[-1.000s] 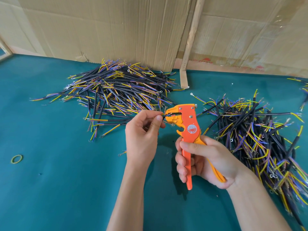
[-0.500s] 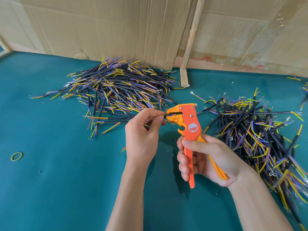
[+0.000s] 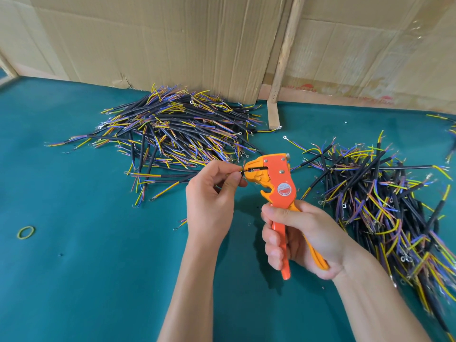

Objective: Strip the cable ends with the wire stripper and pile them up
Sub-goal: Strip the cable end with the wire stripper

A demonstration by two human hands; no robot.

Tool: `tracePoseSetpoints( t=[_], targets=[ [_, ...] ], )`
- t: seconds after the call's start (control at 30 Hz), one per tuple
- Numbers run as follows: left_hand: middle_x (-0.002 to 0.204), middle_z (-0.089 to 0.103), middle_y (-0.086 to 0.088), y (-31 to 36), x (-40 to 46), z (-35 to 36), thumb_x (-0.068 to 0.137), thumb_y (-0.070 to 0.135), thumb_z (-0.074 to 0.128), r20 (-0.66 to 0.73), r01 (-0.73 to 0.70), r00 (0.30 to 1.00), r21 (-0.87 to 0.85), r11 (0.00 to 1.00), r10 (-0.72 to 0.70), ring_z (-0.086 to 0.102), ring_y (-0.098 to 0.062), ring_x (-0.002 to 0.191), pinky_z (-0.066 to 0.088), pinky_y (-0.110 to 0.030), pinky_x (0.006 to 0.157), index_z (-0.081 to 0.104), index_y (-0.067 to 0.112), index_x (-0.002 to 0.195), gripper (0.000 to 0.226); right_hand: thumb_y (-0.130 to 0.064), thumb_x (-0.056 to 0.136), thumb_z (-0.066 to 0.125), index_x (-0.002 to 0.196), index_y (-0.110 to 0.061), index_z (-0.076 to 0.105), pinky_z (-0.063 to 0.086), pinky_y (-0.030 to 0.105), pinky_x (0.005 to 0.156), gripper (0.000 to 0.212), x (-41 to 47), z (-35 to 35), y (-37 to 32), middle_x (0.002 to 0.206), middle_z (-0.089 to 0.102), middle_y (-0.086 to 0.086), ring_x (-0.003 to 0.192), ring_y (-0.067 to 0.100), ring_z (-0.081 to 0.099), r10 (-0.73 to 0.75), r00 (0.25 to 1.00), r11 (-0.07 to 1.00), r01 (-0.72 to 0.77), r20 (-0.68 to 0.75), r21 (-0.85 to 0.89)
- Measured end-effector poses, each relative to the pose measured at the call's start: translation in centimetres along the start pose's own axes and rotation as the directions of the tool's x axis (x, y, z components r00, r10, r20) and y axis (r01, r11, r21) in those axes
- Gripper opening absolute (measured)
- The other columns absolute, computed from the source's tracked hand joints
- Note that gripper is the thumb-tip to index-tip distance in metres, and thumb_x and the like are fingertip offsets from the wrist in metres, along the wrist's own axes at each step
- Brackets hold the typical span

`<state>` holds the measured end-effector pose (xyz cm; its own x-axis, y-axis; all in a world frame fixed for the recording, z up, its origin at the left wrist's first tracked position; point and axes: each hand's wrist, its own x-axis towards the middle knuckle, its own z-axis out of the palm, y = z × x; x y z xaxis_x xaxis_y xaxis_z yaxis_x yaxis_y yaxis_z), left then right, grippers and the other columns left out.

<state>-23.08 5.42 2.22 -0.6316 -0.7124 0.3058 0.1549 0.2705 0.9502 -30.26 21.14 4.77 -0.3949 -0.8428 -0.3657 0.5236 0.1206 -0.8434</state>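
Cable end [image 3: 243, 170] pinched between left hand [image 3: 209, 206] fingers [image 3: 230, 185]; right hand [image 3: 303, 240] gripping wire stripper [image 3: 276, 180]

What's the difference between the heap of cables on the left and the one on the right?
The left pile lies at the back against the cardboard wall, wholly in view; the right pile comes nearer the person and runs out of frame. The left pile's cables lie mostly flat and spread out; the right pile's cross more steeply. Both hold short black cables with yellow and purple ends.
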Motion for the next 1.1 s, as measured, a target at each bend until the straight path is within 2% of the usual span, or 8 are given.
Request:
tracePoseSetpoints(
  t=[0.27,0.43,0.6,0.7,0.8,0.87,0.97,1.1],
  targets=[
    [0.075,0.075,0.003,0.2,-0.1,0.3,0.092,0.011,0.063,-0.017,-0.001,1.000,-0.041,0.999,0.000,0.066,-0.030,0.071,0.053,-0.053,0.065,0.071,0.021,0.090,0.013,-0.029,0.082,0.075,0.069,-0.016,0.055,0.037,0.027,0.042,0.027,0.3,0.3,0.1,0.055,0.042,0.008,0.038,0.022,0.038,-0.043,0.997,0.999,0.042,-0.062,-0.011],
    [0.075,0.075,0.005,0.2,-0.2,0.7,0.095,0.006,0.064,-0.063,0.000,0.998,-0.019,1.000,-0.001,0.070,-0.016,0.074,0.057,-0.048,0.072,0.070,0.021,0.091,0.017,-0.016,0.080,0.078,0.100,-0.006,0.065,0.057,0.047,0.068,0.026,-0.3,-0.6,0.0,0.087,0.064,0.028,0.071,0.038,0.065,-0.049,0.990,0.999,0.048,0.129,0.010],
    [0.077,0.075,0.006,0.0,-0.2,0.5,0.097,0.004,0.062,-0.126,-0.014,0.992,0.002,1.000,0.014,0.071,-0.017,0.076,0.056,-0.045,0.070,0.068,0.021,0.091,0.019,-0.009,0.081,0.079,0.115,0.000,0.065,0.058,0.053,0.081,0.038,-0.3,-1.3,-0.1,0.108,0.068,0.034,0.092,0.047,0.070,-0.125,0.992,0.990,0.122,0.035,0.072],
    [0.077,0.075,0.007,-0.1,-0.1,0.6,0.097,0.004,0.062,-0.168,-0.002,0.986,-0.005,1.000,0.001,0.072,-0.016,0.078,0.053,-0.042,0.071,0.067,0.024,0.090,0.022,-0.013,0.078,0.081,0.088,-0.012,0.065,0.055,0.041,0.057,0.019,0.1,-0.8,-0.2,0.073,0.057,0.016,0.059,0.030,0.059,-0.188,0.972,0.976,0.201,-0.139,0.089],
    [0.077,0.075,0.009,-0.3,-0.1,0.6,0.097,0.004,0.061,-0.187,0.000,0.982,-0.004,1.000,-0.001,0.071,-0.011,0.077,0.052,-0.036,0.070,0.067,0.024,0.090,0.022,-0.024,0.070,0.088,0.066,-0.024,0.048,0.030,0.022,0.038,0.040,0.5,-0.4,-0.4,0.052,0.029,-0.001,0.036,0.014,0.027,-0.249,0.909,0.947,0.301,-0.334,0.114],
    [0.077,0.075,0.009,-0.3,-0.1,0.7,0.097,0.004,0.061,-0.190,0.004,0.982,0.003,1.000,-0.003,0.069,-0.008,0.075,0.051,-0.031,0.068,0.067,0.023,0.091,0.021,-0.024,0.070,0.090,0.063,-0.024,0.047,0.030,0.023,0.038,0.044,0.3,-0.6,-0.7,0.050,0.031,-0.001,0.034,0.015,0.029,-0.269,0.900,0.938,0.326,-0.342,0.121],
    [0.077,0.075,0.008,-0.1,-0.1,0.9,0.097,0.004,0.062,-0.186,0.007,0.983,0.001,1.000,-0.006,0.069,-0.010,0.075,0.051,-0.032,0.069,0.068,0.022,0.092,0.020,-0.015,0.072,0.084,0.088,-0.011,0.067,0.057,0.042,0.056,0.024,-0.4,-1.1,-0.9,0.077,0.067,0.019,0.060,0.032,0.065,-0.267,0.934,0.950,0.297,-0.238,0.096],
    [0.077,0.075,0.008,0.0,-0.1,0.9,0.098,0.006,0.062,-0.188,-0.017,0.982,0.012,1.000,0.019,0.069,-0.017,0.074,0.053,-0.039,0.065,0.068,0.024,0.090,0.021,-0.006,0.075,0.075,0.119,0.001,0.062,0.061,0.048,0.080,0.047,-0.8,-1.8,-0.9,0.110,0.071,0.032,0.096,0.046,0.072,-0.218,0.953,0.973,0.229,-0.210,0.030]
  ],
)
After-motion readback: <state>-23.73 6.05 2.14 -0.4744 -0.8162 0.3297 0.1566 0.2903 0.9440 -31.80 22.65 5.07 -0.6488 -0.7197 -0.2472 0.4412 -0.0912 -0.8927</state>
